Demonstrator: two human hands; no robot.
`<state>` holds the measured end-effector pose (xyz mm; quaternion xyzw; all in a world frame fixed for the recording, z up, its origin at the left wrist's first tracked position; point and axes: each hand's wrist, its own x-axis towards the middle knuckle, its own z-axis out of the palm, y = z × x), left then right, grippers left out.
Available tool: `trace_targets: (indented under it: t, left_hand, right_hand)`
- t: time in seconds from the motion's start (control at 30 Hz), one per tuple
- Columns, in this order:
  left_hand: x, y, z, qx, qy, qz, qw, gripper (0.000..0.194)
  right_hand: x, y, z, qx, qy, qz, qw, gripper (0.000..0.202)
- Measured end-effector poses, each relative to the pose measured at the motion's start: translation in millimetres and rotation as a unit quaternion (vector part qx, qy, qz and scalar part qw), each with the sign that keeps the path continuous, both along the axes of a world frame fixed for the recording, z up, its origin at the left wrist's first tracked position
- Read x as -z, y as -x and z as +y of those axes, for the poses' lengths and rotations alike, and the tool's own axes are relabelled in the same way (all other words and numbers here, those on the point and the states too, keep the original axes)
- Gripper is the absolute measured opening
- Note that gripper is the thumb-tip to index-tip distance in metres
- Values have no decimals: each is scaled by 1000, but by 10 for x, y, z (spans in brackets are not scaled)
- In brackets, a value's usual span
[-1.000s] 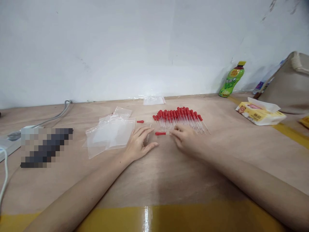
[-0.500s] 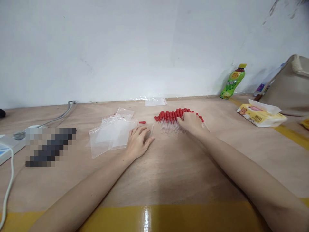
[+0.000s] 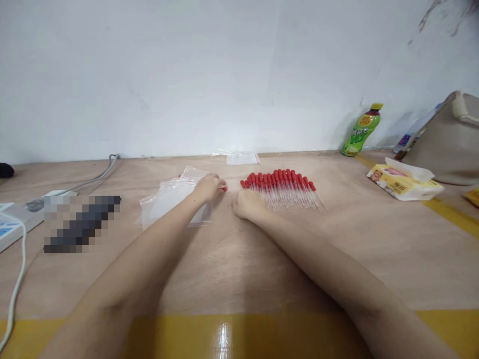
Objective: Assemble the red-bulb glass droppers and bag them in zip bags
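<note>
My left hand (image 3: 209, 188) reaches over the right edge of the clear zip bags (image 3: 157, 207), its fingers closed round a small red rubber bulb (image 3: 224, 189). A bit of red shows at the fingertips. My right hand (image 3: 249, 203) is curled low on the table at the left end of a row of glass droppers (image 3: 295, 192). Its fingers are closed, and what they hold, if anything, is hidden. The droppers lie side by side, red bulbs toward the wall and clear tubes toward me.
Another clear bag (image 3: 242, 158) lies against the wall. To the right are a green drink bottle (image 3: 361, 130), a yellow tissue pack (image 3: 406, 183) and a beige bag (image 3: 445, 139). On the left lie a power strip (image 3: 18, 224), cables and a blurred dark object (image 3: 82, 224).
My right hand has moved left from the middle of the droppers to their left end. My left hand has moved forward from the bags onto the loose red bulb.
</note>
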<state>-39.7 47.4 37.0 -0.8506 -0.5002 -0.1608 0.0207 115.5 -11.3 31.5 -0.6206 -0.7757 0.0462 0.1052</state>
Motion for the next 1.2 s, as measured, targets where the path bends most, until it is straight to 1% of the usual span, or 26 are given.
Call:
trace_targets:
  t: [0.1,0.13,0.2,0.23,0.27,0.3,0.33,0.4,0.43,0.47,0.53,0.57,0.6,0.67,0.73,0.8,0.9,1.03,1.2]
  left_hand:
    - [17,-22,52,6,6,-13,1000,11]
    - [19,-30,35,5,2,-20,1000,10]
    - [18,-55,-57,2,-9,-50,999,10]
    - [17,-73,-132,2,-12,-71,997,11]
    - [19,-95,-222,6,-10,-119,993,10]
    - [26,-121,-324,13,5,-171,985,10]
    - [39,-150,-432,27,19,-219,975,12]
    - [88,-212,-648,48,34,-309,949,26]
    - [123,-242,-745,59,46,-334,940,33]
    - [163,-271,-829,70,61,-348,933,34]
    - [252,-319,-949,90,95,-347,929,19]
    - [295,-339,-985,88,104,-347,928,12]
    - [334,-354,-1008,80,112,-358,924,8]
    - [388,-375,-1025,58,129,-388,910,7]
    - [410,-384,-1028,46,148,-417,895,10]
    - [409,-389,-1032,44,152,-432,888,13]
    - [402,-395,-1045,51,145,-436,887,18]
    - [420,-397,-1048,67,147,-423,892,21]
    - [438,-387,-1042,69,140,-420,894,24]
  right_hand:
    - [16,-82,-57,-13,2,-5,1000,27]
    - [36,-131,-103,-17,-5,-6,1000,27]
    - [96,-260,-215,-39,-48,-20,998,25]
    - [132,-339,-271,-58,-96,-37,993,24]
    - [168,-426,-322,-86,-149,-59,983,22]
    - [201,-519,-365,-98,-189,-71,974,20]
    - [230,-614,-397,-109,-215,-73,968,20]
    - [271,-793,-430,-145,-239,-55,959,21]
    - [285,-870,-436,-170,-241,-37,955,21]
    - [299,-934,-436,-194,-241,-16,951,21]
    - [330,-1018,-431,-231,-248,35,940,19]
    - [349,-1040,-430,-239,-254,61,935,17]
    - [369,-1048,-431,-243,-260,85,931,17]
    - [405,-1037,-442,-247,-269,118,923,21]
    - [427,-1004,-462,-251,-269,131,921,22]
    - [428,-966,-487,-254,-266,129,921,22]
    - [412,-921,-515,-253,-269,124,921,21]
    - [402,-907,-528,-248,-272,134,920,21]
    - [406,-925,-527,-251,-268,148,918,21]
